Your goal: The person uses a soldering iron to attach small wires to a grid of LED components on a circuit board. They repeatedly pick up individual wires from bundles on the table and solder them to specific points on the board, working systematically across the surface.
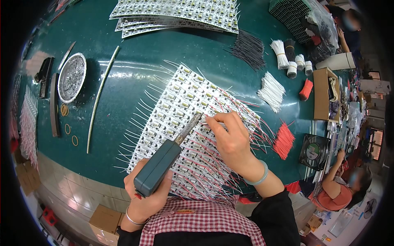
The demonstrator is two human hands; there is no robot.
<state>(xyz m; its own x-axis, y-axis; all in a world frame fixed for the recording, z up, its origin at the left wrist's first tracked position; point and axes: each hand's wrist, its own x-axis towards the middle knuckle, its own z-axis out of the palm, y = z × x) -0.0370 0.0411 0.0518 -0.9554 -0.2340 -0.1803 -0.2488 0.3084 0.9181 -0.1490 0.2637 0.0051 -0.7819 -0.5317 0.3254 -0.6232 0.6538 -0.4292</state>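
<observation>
My left hand (150, 186) is wrapped round the dark green body of a soldering iron (158, 166). Its metal tip meets a white circuit board panel (158, 139) near the middle. Close by that tip, my right hand (232, 137) pinches what looks like a thin wire, mostly hidden by the fingers. Rows of small components cover the panel. White wires (137, 108) stick out along its left side, and red and white wires (213, 153) spread over its right part.
Stacked panels (176, 14) lie at the far edge. Black wires (248, 49), white wires (271, 92) and red wires (284, 140) lie to the right, near a small fan (314, 151). A bowl (60, 84) of metallic scraps stands left, beside a rod (101, 100). Two people work at right.
</observation>
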